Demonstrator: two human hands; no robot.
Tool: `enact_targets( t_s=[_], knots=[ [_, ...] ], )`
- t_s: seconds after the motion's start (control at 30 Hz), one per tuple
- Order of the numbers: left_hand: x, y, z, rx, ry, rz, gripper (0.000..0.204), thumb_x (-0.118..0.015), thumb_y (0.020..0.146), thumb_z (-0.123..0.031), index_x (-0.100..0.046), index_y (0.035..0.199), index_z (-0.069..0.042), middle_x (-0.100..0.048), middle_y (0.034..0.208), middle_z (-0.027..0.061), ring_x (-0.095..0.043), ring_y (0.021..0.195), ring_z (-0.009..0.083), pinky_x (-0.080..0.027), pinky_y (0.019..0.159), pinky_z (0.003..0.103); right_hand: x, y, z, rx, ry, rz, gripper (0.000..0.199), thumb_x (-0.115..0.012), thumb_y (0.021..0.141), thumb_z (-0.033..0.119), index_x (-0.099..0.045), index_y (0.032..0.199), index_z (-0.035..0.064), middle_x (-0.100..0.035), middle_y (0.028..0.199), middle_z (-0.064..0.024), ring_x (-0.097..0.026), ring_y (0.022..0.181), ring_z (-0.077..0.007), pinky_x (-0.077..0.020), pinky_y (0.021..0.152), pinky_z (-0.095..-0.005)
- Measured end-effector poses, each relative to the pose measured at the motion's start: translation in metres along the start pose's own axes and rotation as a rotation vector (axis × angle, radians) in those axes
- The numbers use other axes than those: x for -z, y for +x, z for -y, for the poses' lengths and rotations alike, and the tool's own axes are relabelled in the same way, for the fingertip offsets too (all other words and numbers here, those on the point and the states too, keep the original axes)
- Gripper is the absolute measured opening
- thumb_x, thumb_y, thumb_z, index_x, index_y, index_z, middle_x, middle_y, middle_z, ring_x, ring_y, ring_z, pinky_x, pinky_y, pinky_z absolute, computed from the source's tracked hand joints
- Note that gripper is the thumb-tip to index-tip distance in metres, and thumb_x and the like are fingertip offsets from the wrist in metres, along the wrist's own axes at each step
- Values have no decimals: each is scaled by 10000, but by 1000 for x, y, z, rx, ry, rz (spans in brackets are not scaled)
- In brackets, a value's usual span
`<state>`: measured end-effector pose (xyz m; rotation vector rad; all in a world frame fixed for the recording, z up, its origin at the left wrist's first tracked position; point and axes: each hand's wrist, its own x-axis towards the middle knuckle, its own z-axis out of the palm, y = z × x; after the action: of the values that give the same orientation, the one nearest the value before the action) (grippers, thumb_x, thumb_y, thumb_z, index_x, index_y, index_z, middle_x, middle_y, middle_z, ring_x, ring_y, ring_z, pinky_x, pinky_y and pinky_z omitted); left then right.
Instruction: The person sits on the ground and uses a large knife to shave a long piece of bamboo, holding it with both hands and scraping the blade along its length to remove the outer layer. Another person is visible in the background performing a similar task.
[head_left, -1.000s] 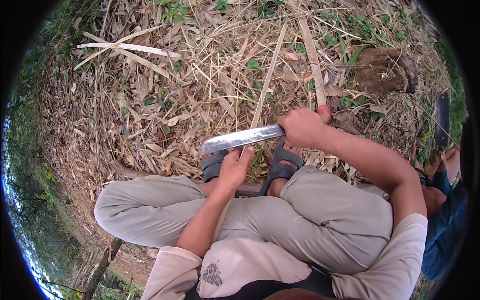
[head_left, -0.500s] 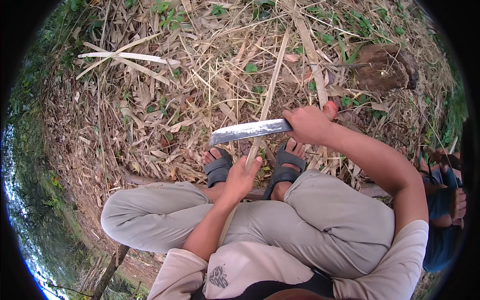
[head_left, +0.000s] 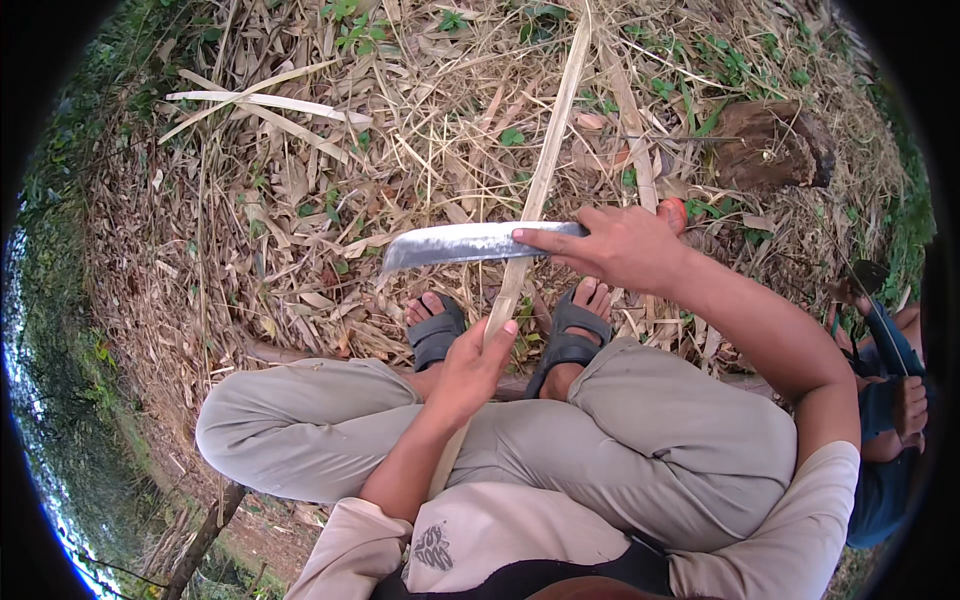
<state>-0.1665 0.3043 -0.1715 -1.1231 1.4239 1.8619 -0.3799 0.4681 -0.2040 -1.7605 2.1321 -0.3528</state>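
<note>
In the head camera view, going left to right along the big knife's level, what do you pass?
Dry leaf litter → tip of the knife blade → pale bamboo strip crossing under the blade → right hand in a grip on the handle → brown stump.

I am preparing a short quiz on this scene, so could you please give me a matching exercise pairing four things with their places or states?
Things:
1. long knife
2. bamboo strip
3. sandals
4. dark wood chunk

Places or states:
A. on the person's feet
B. lying on the litter, upper right
C. held by the left hand, running away from the person
D. gripped in the right hand, blade pointing left

Pairs: 1-D, 2-C, 3-A, 4-B
</note>
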Motion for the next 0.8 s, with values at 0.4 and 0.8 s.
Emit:
enact_targets(
  t_s=[0.4,0.8],
  knots=[
    [-3,-5,12,-37,-37,-12,290,-464,1057,-383,-499,924,-127,-393,672,-65,-301,488,26,-228,411,215,-2,-2,-33,-193,-110,-38,440,-484,1012,451,-438,1449,440,-590,699,-112,-645,555,-282,-526,485,-432],
    [-4,-13,9,-3,-100,-10,313,-447,1068,-357,-528,939,-83,-436,684,-58,-351,555,27,-288,477,208,19,-4,-30,-68,-158,83,467,-505,1020,376,-438,1480,336,-593,781,-123,-618,566,-337,-541,611,-457]
  ],
)
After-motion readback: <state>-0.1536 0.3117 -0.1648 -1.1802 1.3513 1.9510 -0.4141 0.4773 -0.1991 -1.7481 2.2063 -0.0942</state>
